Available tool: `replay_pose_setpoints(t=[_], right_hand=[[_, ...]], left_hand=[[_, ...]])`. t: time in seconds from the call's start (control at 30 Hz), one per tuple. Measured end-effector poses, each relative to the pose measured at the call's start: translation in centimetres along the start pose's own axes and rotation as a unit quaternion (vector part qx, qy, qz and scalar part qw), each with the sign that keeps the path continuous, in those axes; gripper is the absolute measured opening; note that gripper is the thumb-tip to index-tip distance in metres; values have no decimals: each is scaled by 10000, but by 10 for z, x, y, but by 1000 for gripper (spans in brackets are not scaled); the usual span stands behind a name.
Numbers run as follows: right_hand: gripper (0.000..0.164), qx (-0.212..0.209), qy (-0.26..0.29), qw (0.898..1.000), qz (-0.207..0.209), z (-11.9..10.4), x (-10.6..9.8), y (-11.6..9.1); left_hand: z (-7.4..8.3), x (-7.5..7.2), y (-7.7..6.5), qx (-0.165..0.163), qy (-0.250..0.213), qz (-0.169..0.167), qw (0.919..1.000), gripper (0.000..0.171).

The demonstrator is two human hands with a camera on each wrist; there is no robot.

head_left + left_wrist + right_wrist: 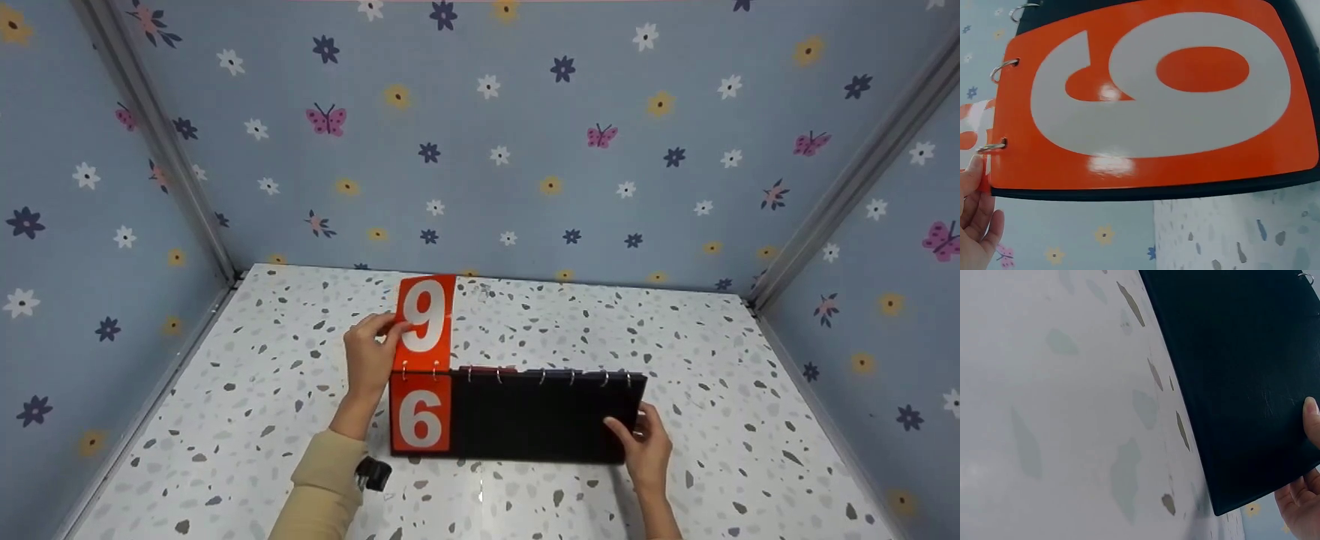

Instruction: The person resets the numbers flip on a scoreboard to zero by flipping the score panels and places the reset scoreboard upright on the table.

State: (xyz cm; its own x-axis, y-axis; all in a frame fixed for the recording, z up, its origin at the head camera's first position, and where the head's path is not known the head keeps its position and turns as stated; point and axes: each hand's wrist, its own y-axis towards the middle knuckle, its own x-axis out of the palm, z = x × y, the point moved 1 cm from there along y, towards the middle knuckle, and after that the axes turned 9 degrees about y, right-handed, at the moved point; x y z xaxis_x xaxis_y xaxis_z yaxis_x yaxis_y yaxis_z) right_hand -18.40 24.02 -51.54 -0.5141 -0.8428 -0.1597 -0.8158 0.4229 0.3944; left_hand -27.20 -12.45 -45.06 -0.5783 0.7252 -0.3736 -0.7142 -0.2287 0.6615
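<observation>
A black flip scoreboard [536,420] with metal rings along its top edge stands on the table, facing me. At its left end a red-orange card with a white 6 [421,412] hangs against the board. Above it another red-orange card, with a white 9 [424,315], is raised over the rings. My left hand [369,352] pinches the left edge of the raised card between thumb and fingers. My right hand [649,450] grips the board's right end, thumb [1312,422] on the front and fingers behind. The board's back is hidden.
The white speckled table [262,390] reaches back to a blue flowered wall panel [517,150], with more panels at both sides. A small black device [373,474] sits at the left wrist by the beige sleeve [322,480].
</observation>
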Motion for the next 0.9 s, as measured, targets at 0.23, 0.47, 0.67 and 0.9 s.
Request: replay_pose_setpoints(t=[0.23,0.47,0.67,0.9], right_hand=[[34,11,35,10000,-42,0,0,0],[33,12,5,10000,-67,0,-1,0],[33,50,-51,9999,-87,-3,1,-1],[33,-70,-91,9999,5,0,1,-1]], left_hand=[[-11,5,-1,-499,153,-456,9976,18],[-15,4,-1,-793,454,-750,9930,20],[-16,2,-6,-730,689,-655,9928,19],[-6,-4,-23,-564,513,-131,9970,13]])
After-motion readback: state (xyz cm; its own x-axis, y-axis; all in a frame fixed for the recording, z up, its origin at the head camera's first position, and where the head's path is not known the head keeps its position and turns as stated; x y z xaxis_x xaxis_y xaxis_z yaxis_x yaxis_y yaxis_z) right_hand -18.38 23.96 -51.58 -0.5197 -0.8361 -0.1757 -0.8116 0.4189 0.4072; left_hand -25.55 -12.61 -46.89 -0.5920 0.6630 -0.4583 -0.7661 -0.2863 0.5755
